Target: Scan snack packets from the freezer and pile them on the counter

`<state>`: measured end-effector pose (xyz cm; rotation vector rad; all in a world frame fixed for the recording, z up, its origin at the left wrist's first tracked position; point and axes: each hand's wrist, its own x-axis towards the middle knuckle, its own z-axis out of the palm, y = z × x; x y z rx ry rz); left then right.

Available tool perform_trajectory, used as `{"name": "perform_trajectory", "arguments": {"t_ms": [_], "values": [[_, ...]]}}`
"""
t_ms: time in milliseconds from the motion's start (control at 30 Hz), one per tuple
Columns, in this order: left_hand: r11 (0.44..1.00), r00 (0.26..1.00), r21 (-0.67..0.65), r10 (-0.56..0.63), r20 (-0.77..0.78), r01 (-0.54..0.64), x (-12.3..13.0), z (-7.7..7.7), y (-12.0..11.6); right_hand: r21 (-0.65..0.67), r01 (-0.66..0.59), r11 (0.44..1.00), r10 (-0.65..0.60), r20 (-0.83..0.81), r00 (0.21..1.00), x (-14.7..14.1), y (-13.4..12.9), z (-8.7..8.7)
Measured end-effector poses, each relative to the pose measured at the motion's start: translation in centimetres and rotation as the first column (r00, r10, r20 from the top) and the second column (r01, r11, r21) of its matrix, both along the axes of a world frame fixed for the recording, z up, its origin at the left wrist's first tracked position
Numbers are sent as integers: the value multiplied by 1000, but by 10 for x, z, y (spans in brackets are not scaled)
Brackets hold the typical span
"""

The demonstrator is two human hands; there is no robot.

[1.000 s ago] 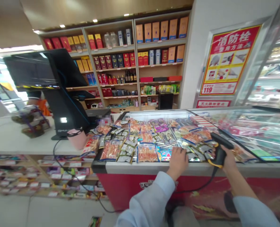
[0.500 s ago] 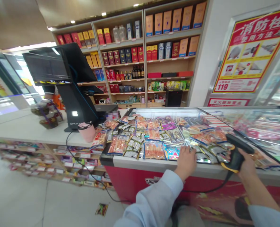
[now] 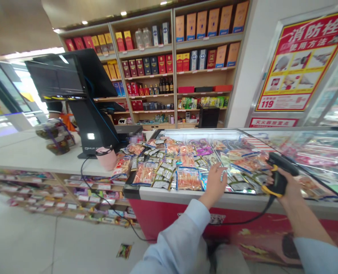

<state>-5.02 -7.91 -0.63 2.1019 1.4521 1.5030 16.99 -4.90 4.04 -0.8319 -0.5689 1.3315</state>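
Note:
My left hand (image 3: pixel 215 184) reaches over the front rim of a chest freezer (image 3: pixel 169 194), its fingertips resting among flat snack packets. Beside it lies an orange snack packet (image 3: pixel 188 179), and foil sachets (image 3: pixel 161 179) are piled to its left. My right hand (image 3: pixel 287 190) grips a black and yellow corded barcode scanner (image 3: pixel 278 176) above the packets, its nose pointing away from me. The scanner's black cable (image 3: pixel 243 223) hangs in a loop over the freezer's red front.
A pink cup (image 3: pixel 106 158) and a black checkout terminal (image 3: pixel 93 114) stand on a white counter (image 3: pixel 34 156). Behind the terminal is part of a person (image 3: pixel 57 112). Wooden shelves of boxed liquor (image 3: pixel 169 64) stand at the back, with a red fire-hydrant poster (image 3: pixel 295 62) to the right.
Both hands have moved left and farther over the freezer, with the scanner still held in my right hand. My view has shifted slightly.

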Motion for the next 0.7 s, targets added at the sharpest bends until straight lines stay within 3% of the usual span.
{"name": "perform_trajectory", "arguments": {"t_ms": [167,300,400,500,600,700], "values": [[981,984,95,164,70,-170,-95,44,-7,23,-84,996,85,-60,995,-61,0,24],[937,941,86,335,45,-338,-183,59,-18,57,-194,979,197,-68,978,-116,1,31],[902,902,5,431,-28,-431,-235,51,-29,74,-325,943,331,-87,940,-157,-1,27],[887,882,-89,431,-189,-452,-266,33,-36,84,-419,904,423,-34,905,-194,-3,14],[894,863,-178,321,-389,-412,-275,14,-38,89,-509,856,505,66,861,-223,-2,-5],[903,817,-178,251,-519,-391,-271,-1,-38,65,-601,797,594,98,798,-239,-1,-27]]}}
